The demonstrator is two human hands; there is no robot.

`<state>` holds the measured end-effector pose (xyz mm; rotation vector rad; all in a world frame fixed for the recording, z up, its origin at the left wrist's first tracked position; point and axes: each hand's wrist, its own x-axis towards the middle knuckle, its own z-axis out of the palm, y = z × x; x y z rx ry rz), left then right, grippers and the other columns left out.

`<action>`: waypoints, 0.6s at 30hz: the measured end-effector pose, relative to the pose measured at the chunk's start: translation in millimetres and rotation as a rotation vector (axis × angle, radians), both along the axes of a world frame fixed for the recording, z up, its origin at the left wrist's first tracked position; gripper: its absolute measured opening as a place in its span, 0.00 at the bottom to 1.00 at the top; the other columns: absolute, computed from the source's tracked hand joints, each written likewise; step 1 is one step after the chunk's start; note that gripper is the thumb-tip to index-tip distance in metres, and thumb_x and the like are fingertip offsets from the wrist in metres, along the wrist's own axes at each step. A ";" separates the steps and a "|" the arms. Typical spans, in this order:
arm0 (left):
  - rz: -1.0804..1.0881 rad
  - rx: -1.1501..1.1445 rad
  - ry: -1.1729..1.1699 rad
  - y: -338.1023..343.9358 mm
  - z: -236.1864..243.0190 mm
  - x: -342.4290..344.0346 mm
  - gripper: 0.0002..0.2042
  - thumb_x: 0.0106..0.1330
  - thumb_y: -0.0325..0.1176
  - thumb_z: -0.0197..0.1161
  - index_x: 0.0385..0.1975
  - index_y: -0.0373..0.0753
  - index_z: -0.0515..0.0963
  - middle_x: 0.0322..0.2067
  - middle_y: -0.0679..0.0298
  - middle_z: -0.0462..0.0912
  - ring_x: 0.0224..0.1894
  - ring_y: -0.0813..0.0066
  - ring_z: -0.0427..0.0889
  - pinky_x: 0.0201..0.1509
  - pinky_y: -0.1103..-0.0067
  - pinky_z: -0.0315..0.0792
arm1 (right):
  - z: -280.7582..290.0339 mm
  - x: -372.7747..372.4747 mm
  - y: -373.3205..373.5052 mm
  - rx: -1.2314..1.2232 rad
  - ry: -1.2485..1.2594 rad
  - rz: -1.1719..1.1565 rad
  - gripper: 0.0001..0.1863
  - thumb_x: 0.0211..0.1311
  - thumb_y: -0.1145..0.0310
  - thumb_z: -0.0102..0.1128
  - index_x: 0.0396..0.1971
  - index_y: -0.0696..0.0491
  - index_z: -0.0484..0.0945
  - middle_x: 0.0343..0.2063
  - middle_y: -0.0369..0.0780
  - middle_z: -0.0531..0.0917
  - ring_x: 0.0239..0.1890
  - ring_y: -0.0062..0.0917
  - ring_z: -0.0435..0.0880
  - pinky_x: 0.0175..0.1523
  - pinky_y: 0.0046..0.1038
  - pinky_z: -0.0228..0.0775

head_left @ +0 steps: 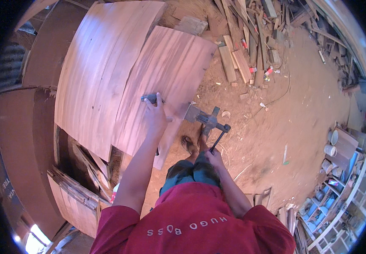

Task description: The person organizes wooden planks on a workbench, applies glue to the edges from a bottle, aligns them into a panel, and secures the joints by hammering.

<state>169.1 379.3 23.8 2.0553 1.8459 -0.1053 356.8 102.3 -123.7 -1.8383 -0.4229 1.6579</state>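
My left hand (156,112) reaches over a wide wooden panel (170,63) with streaked reddish grain. Its fingers close around a small dark grey block-like piece (148,98) lying on the panel; its exact kind is unclear. Beside the panel's right edge stands a metal vise (208,120), its jaw close to the wood. My right hand (214,158) is wrapped round the lower end of the vise's handle bar (218,142), which slants down from the screw head.
A larger pale panel (102,63) adjoins on the left. Offcuts and planks (240,63) lie in a heap at the far right. Stacked boards (75,199) sit at the lower left, and a shelf with containers (326,203) at the lower right. Dusty ground (301,110) stretches right of the vise.
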 end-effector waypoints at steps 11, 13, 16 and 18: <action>0.012 0.053 0.048 1.5 -17.1 -4.8 0.63 0.32 0.41 0.85 0.73 0.45 0.50 0.64 0.22 0.50 0.62 0.32 0.67 0.60 0.59 0.71 | 117.3 10.1 16.4 -0.270 0.374 -0.125 0.07 0.63 0.64 0.56 0.35 0.51 0.75 0.41 0.38 0.80 0.45 0.25 0.78 0.48 0.34 0.73; 0.019 0.075 0.050 0.7 -23.8 -6.3 0.64 0.30 0.41 0.86 0.73 0.46 0.50 0.64 0.22 0.51 0.61 0.32 0.68 0.59 0.60 0.72 | 131.1 14.7 20.7 -0.301 0.418 -0.140 0.06 0.63 0.64 0.57 0.34 0.50 0.75 0.42 0.38 0.80 0.46 0.26 0.78 0.49 0.36 0.74; 0.027 0.056 0.041 1.7 -25.5 -6.4 0.64 0.30 0.42 0.86 0.73 0.46 0.49 0.64 0.21 0.51 0.60 0.33 0.69 0.58 0.61 0.72 | 143.6 22.2 25.3 -0.354 0.448 -0.137 0.06 0.62 0.64 0.57 0.34 0.50 0.74 0.42 0.38 0.80 0.47 0.27 0.78 0.50 0.37 0.74; 0.021 0.058 0.041 1.9 -23.7 -5.9 0.64 0.31 0.42 0.86 0.73 0.46 0.49 0.64 0.21 0.51 0.60 0.33 0.70 0.58 0.61 0.72 | 144.6 25.8 26.2 -0.382 0.477 -0.130 0.06 0.62 0.65 0.57 0.35 0.50 0.74 0.42 0.38 0.80 0.47 0.28 0.78 0.50 0.37 0.74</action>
